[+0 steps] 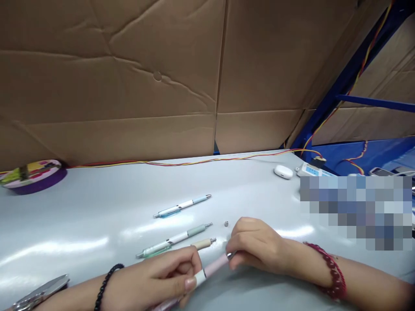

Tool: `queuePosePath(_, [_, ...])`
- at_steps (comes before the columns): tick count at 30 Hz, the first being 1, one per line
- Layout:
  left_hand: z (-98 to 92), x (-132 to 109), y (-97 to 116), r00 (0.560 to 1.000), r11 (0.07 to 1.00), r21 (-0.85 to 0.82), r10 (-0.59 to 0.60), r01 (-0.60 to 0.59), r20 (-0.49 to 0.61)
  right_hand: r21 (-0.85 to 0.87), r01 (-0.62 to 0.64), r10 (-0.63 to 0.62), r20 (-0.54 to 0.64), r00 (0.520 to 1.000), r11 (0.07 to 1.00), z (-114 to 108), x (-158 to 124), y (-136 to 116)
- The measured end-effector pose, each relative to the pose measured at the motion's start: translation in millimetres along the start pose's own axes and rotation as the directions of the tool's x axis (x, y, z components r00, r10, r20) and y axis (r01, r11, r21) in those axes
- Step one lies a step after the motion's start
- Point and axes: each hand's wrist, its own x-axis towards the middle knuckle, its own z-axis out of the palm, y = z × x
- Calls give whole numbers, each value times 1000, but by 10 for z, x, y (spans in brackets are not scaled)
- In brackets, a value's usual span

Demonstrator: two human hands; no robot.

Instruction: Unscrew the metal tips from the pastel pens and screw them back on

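My left hand is closed around the white middle of a pink pen, which slants up to the right. At the pen's metal tip, the thumb and fingers of my right hand pinch the silver cone. Just beyond lie a green pen and a beige pen, the latter mostly hidden behind my left hand; a thin metal end shows on both. A small loose silver tip rests near my right fingers. Farther back is a blue pen with its silver tip on.
A purple-sided round box stands at the back left. At the back right are a white earbud case and a power strip. Red and yellow wires run along the cardboard wall. A metallic object lies beside my left forearm.
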Motion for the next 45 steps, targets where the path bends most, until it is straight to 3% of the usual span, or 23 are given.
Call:
queuePosePath(5, [31,1,21,1000,1000,-6,-3,3,8,-111,-43,46,23,999,993,88,-8,-13])
queuePosePath(8, [41,-1,24,1000,1000,5,0,0,-3,-47,-61,64,67,996,997,31,30,-19])
queuePosePath(12, [37,-10,35,1000,999,43,-7,7,-3,13,12,-14,127,992,1000,-58,65,-16])
queuePosePath(17, [47,-33,34,1000,997,78,-28,28,-6,20,22,-25,156,987,1000,33,40,-40])
queuePosePath(20, [65,-38,20,999,995,91,-40,42,-22,85,-110,93,179,979,990,104,17,-101])
queuePosePath(24, [80,-21,7,998,993,101,-49,54,-48,140,-323,281,259,924,936,80,9,-157])
queuePosePath(26, [80,-11,8,997,993,101,-54,59,-52,154,-273,242,194,951,950,39,11,-135])
queuePosePath(28, [76,-7,15,998,991,126,-46,52,-52,103,-138,125,126,984,985,11,12,-90])
queuePosePath(32, [68,-8,41,996,967,254,-11,32,-84,-57,82,-75,115,991,995,54,8,-42])
queuePosePath(37, [75,-2,23,996,961,277,0,25,-90,-91,102,-95,78,992,991,162,4,-98])
queuePosePath(42, [85,0,-16,997,990,131,68,-62,-47,-105,169,-162,64,985,980,98,8,-97])
queuePosePath(45, [69,-11,14,983,957,240,179,-163,-45,37,10,-12,64,998,999,58,4,-68])
